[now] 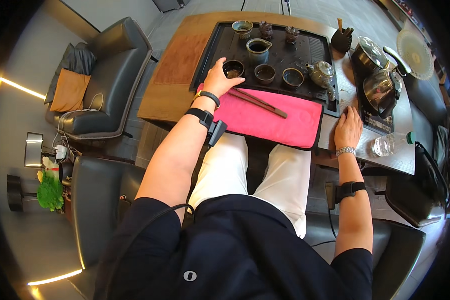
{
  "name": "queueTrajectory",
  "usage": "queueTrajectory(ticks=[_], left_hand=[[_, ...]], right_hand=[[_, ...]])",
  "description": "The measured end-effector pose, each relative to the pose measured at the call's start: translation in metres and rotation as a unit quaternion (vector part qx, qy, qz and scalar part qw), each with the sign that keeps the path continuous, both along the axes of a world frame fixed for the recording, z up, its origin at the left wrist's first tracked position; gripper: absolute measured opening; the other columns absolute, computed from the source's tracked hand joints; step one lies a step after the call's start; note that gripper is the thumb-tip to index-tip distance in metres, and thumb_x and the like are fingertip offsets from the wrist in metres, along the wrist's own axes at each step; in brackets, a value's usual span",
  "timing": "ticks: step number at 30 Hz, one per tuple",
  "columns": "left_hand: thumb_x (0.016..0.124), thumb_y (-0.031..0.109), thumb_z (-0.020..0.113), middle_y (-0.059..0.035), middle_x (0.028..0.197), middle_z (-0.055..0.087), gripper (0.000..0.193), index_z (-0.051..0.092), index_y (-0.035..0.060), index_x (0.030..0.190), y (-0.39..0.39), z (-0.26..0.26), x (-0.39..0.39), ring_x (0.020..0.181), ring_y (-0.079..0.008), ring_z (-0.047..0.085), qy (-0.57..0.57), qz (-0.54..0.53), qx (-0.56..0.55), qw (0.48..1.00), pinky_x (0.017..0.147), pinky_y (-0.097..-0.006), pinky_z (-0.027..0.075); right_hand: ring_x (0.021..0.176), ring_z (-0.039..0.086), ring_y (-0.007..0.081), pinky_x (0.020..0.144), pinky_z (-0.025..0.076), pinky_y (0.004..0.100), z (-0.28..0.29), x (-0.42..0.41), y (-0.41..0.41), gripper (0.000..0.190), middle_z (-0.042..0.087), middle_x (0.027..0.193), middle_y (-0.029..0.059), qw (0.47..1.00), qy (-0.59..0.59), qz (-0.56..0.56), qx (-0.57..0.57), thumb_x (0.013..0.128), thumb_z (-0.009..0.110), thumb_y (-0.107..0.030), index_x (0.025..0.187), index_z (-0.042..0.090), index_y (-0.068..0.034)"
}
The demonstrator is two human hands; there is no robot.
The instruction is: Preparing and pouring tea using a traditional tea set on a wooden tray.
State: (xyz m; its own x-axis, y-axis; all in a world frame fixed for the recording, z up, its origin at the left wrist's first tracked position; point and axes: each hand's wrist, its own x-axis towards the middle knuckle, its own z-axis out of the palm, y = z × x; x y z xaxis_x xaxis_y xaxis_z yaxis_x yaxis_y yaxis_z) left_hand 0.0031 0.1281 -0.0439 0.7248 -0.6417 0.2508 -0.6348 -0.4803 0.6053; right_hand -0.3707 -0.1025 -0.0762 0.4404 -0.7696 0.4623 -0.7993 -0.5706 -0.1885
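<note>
My left hand (219,79) has its thumb and fingers around the rim of a dark tea cup (234,69) on the black tea tray (225,41). To the right of it stand two more small cups (264,73) (293,77) and a ceramic teapot (323,73). Behind them is a glazed pitcher (258,51). Wooden tea tongs (260,103) lie on a pink towel (273,120) along the tray's near edge. My right hand (348,126) rests flat on the table, holding nothing, with its fingers close together.
A steel kettle (380,90) and a lidded pot (369,54) stand at the right by a control panel. Nearer lies a clear plastic bottle (390,144). A dark tool holder (341,40), two small figurines (265,30) and a strainer on a stand (242,28) are farther back.
</note>
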Motion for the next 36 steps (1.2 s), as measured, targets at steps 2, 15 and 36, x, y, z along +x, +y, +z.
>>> queueTrajectory(ticks=[2,15,36], left_hand=[[0.066,0.039,0.091,-0.0219,0.13,0.062,0.094,0.048,0.002,0.14,-0.004,-0.004,0.004,0.122,-0.0322,0.06,-0.003,-0.003,-0.004,1.0,0.103,-0.0378,0.047],[0.06,0.033,0.094,-0.0238,0.123,0.061,0.086,0.055,-0.0035,0.127,-0.031,0.039,0.01,0.119,-0.0353,0.058,0.016,-0.003,-0.14,0.99,0.102,-0.0406,0.047],[0.062,0.029,0.09,-0.0182,0.134,0.059,0.086,0.053,0.0087,0.137,-0.078,0.101,0.019,0.124,-0.0351,0.057,-0.162,-0.04,0.02,0.986,0.103,-0.0421,0.047]], right_hand=[[0.134,0.047,0.0301,0.115,0.032,0.0434,0.001,0.001,0.001,0.038,0.054,0.143,0.0122,1.0,-0.002,-0.002,0.001,0.101,0.05,-0.025,0.134,0.056,-0.007],[0.135,0.046,0.0296,0.116,0.031,0.0449,0.003,0.0,0.003,0.04,0.054,0.143,0.0117,1.0,0.0,-0.004,0.001,0.1,0.049,-0.025,0.136,0.053,-0.008],[0.136,0.044,0.0289,0.117,0.029,0.0434,0.009,0.001,0.008,0.039,0.053,0.144,0.0104,1.0,-0.007,-0.002,0.01,0.1,0.049,-0.023,0.136,0.054,-0.008]])
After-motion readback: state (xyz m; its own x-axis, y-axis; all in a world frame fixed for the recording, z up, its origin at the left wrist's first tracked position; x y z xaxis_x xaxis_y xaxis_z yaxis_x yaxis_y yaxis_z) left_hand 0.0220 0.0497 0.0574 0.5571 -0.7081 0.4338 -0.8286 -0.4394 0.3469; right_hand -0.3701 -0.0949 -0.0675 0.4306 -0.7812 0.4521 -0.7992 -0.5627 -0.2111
